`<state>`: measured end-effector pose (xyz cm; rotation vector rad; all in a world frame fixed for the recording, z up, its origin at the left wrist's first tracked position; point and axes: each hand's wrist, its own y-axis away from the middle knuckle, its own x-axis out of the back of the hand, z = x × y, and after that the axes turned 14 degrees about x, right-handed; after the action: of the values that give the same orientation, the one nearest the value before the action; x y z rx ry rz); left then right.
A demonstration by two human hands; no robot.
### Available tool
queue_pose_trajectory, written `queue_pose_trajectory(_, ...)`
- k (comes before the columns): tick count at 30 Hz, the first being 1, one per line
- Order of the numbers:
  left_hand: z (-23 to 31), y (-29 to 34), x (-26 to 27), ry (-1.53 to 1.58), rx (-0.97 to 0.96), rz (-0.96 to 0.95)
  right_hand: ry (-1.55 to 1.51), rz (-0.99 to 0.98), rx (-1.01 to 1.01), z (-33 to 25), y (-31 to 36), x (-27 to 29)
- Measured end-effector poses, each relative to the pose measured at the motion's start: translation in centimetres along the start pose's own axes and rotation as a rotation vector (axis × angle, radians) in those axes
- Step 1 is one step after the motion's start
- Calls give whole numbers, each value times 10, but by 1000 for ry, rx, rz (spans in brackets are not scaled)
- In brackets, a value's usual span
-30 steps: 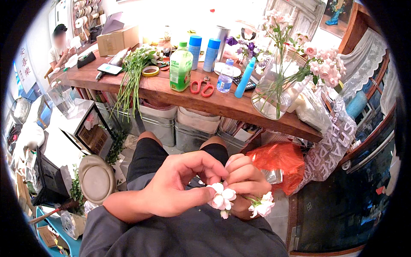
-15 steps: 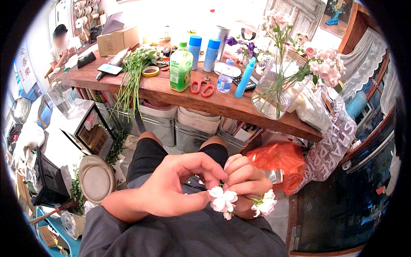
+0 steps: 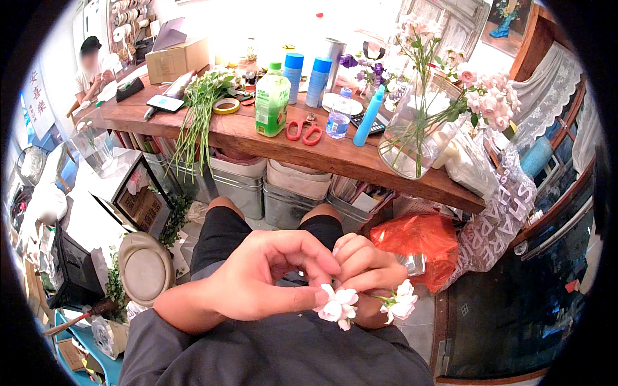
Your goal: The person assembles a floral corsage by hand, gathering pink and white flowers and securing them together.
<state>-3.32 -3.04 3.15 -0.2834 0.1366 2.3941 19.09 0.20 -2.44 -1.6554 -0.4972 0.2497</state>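
Close in front of my body, my two hands meet over my lap. My left hand is curled, its thumb against a small white-pink rose and its fingertips touching my right hand. My right hand is closed, with the fingers bent inward. From beneath it a second pale pink rose sticks out on a short green stem. Most of both stems is hidden by the fingers, so I cannot see exactly where each is gripped.
On the wooden table ahead lie red-handled scissors, a green bottle, a bundle of green stems and a glass vase of roses. A red plastic bag sits below right. A person sits far left.
The rose under my right hand has shifted slightly right and tilted. My right hand has turned a little; the left rose has moved slightly right. My left hand stays nearly in place.
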Motion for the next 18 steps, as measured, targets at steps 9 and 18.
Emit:
queue_pose_trajectory(9, -3, -2, 3, 282, 159, -126, -44, 18, -2, -2, -2, 1)
queue_pose_trajectory(18, -6, 1, -4, 4, -63, -32, -22, 30, -5, -3, -3, 1)
